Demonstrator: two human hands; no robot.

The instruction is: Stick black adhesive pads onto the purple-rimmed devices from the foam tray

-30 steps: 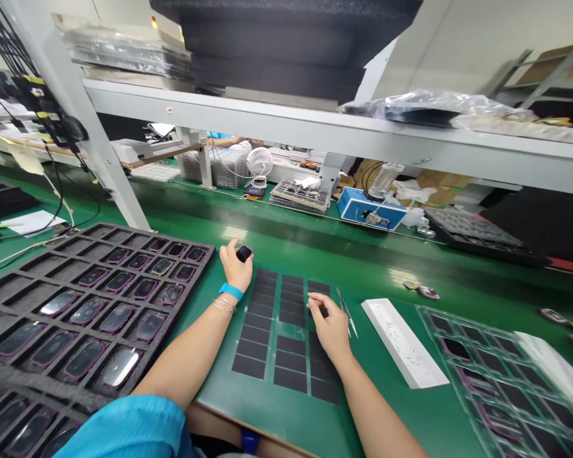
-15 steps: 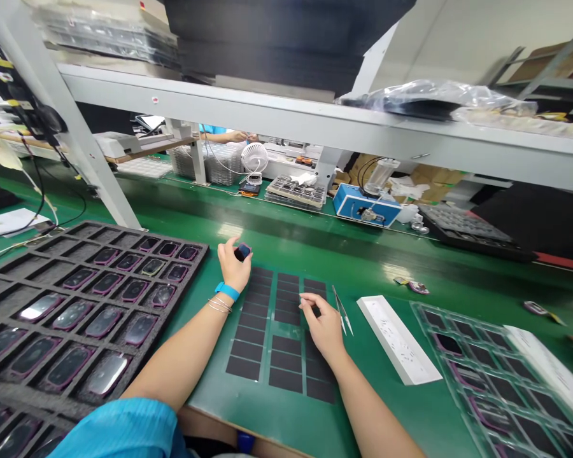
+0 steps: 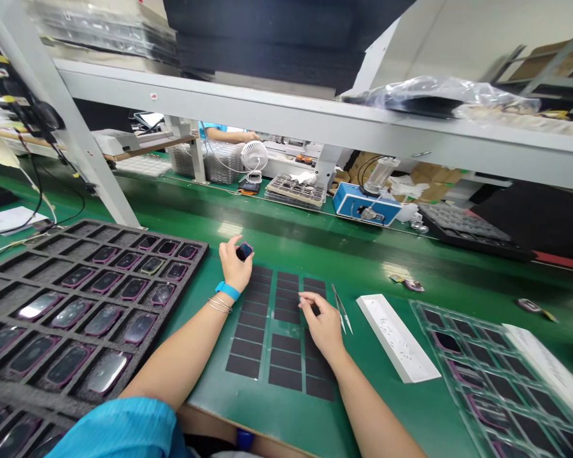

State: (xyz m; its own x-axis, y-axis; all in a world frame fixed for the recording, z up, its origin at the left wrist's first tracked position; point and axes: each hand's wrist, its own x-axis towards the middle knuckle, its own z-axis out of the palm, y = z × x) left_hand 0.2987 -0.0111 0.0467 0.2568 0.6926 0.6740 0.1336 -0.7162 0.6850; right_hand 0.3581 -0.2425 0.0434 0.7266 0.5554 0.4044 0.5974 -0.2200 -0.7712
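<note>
My left hand [image 3: 236, 264] is closed on a small dark glass piece with a purplish frame [image 3: 244, 250], like a smartwatch case, raised between thumb and fingers. Below it lies a clear sheet bearing columns of black rectangular stickers [image 3: 248, 350]. Over the sheet's right column, my right hand [image 3: 322, 321] pinches thumb and forefinger together; anything between them is too small to make out. Steel tweezers [image 3: 342, 310] lie just right of that hand. On the left, a black foam tray [image 3: 160, 337] carries many similar purple-framed pieces in its pockets.
A white narrow box [image 3: 398, 340] with tiny parts stands to the right, beside a clear plastic tray [image 3: 451, 388] of dark pieces. Two loose framed pieces lie behind it. A shelf beam [image 3: 267, 105] crosses overhead. Beyond are a fan [image 3: 254, 154], a blue device [image 3: 363, 207] and a co-worker's arm [image 3: 229, 135].
The piece in my left hand has shifted very slightly to the right. My right hand stays almost still. The co-worker's arm across the bench has moved.
</note>
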